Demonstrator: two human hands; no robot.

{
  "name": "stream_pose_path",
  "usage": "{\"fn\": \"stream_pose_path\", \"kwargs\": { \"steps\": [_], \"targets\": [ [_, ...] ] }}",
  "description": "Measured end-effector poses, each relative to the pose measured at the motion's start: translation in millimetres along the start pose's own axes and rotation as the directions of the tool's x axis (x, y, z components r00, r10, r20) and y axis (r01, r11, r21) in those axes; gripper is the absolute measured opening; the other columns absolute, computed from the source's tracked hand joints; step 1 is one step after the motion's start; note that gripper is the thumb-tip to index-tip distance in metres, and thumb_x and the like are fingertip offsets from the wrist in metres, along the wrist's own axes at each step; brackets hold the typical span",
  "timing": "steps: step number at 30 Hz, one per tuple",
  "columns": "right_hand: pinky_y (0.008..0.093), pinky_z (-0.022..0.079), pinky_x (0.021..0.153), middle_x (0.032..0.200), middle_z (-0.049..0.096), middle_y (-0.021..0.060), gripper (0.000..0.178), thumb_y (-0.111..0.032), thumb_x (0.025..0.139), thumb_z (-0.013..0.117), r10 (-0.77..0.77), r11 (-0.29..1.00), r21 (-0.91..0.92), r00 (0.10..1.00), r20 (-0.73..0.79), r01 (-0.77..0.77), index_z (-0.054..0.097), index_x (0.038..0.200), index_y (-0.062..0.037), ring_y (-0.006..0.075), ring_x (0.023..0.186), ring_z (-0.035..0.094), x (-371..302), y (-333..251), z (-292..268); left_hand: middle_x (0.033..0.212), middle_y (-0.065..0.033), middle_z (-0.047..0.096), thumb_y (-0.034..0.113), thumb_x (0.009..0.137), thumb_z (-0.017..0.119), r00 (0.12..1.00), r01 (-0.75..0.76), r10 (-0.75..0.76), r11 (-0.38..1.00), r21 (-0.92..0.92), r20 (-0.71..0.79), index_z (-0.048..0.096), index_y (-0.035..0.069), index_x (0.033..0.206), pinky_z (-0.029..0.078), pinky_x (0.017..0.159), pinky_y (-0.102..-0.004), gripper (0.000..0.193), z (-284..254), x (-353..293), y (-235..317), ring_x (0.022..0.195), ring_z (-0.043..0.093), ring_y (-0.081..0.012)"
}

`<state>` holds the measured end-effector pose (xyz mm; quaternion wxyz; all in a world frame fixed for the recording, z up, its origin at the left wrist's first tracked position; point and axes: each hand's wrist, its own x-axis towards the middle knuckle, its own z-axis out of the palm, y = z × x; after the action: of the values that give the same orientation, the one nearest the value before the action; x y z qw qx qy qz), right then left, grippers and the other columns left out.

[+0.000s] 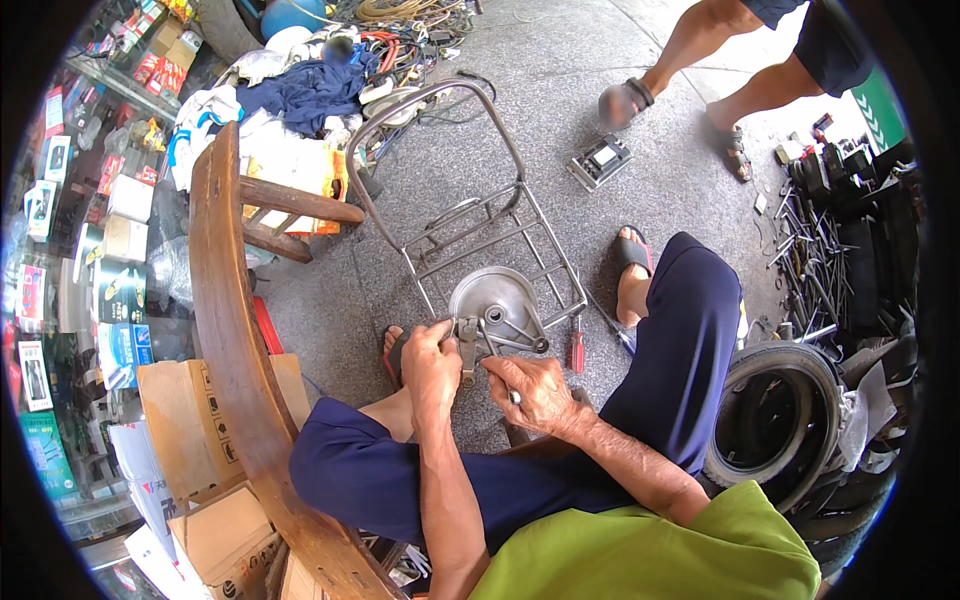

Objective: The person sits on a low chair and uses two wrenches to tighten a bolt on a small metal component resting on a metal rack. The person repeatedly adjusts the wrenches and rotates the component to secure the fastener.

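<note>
A round silver metal plate (470, 290), like a brake drum cover with a hole in its middle, rests on a tubular metal rack (405, 247) before me. At its near edge is a short metal bracket (468, 372). My left hand (430, 368) has its fingers closed at the bracket's left side, pinching it. To the right, my right hand (540, 392) is closed around a slim metal tool (514, 397), whose upper end reaches the plate's edge; its exact kind is unclear. A red-handled screwdriver (576, 352) stands beside the rack's near right corner.
A wooden bench (225, 290) curves along my left, with cardboard boxes (190, 420) and a glass display case (85, 300) beyond. Tyres (775, 415) and a pile of metal tools (810, 260) lie right. A small device (600, 162) sits near another person's feet (625, 103).
</note>
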<state>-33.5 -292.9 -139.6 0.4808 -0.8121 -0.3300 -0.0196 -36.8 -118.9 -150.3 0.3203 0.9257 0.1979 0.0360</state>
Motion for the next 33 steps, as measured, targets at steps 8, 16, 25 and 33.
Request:
{"fn": "stream_pose_path", "kwargs": {
  "steps": [8,16,25,33],
  "targets": [
    [0.0383,0.051,0.055,0.072,0.061,0.0097,0.029,-0.004,0.077,0.067,0.008,1.0,-0.016,1.0,0.018,-0.008,0.06,0.105,-0.0011,0.0281,0.06,0.064,-2,0,2,0.09,-0.01,0.07,-0.006,0.079,0.067,0.986,0.101,-0.156,0.834,-0.542,-0.057,0.073,-0.002,0.107,0.05,0.072,-0.0279,0.028,41,-4,-45,0.078,0.065,-0.0148],
    [0.0381,0.053,0.055,0.076,0.066,0.0109,0.03,0.002,0.077,0.066,0.02,1.0,-0.011,0.999,0.032,-0.019,0.061,0.106,-0.0014,0.0275,0.062,0.066,-4,-1,0,0.093,-0.0146,0.071,-0.004,0.08,0.062,0.962,0.122,-0.212,0.897,-0.424,-0.171,0.073,-0.002,0.106,0.05,0.084,-0.034,0.029,34,-5,-42,0.086,0.065,-0.0232],
    [0.0385,0.053,0.056,0.073,0.064,0.0097,0.033,0.001,0.075,0.066,0.008,1.0,-0.002,1.0,0.024,-0.008,0.061,0.107,-0.0016,0.0273,0.061,0.065,-5,0,3,0.087,-0.0102,0.063,-0.01,0.076,0.058,0.983,0.115,-0.16,0.917,-0.382,-0.088,0.071,-0.001,0.106,0.051,0.063,-0.0296,0.034,34,-8,-27,0.07,0.062,-0.0177],
    [0.0373,0.053,0.056,0.075,0.064,0.0088,0.034,0.001,0.075,0.066,0.005,1.0,-0.018,0.999,0.045,-0.004,0.061,0.108,-0.0016,0.0265,0.062,0.065,-7,2,4,0.09,-0.0186,0.063,-0.004,0.076,0.061,0.995,-0.023,0.017,0.998,-0.063,-0.1,0.071,-0.003,0.107,0.052,0.074,-0.0395,0.033,11,-12,3,0.081,0.065,-0.0323]
  ]
}}
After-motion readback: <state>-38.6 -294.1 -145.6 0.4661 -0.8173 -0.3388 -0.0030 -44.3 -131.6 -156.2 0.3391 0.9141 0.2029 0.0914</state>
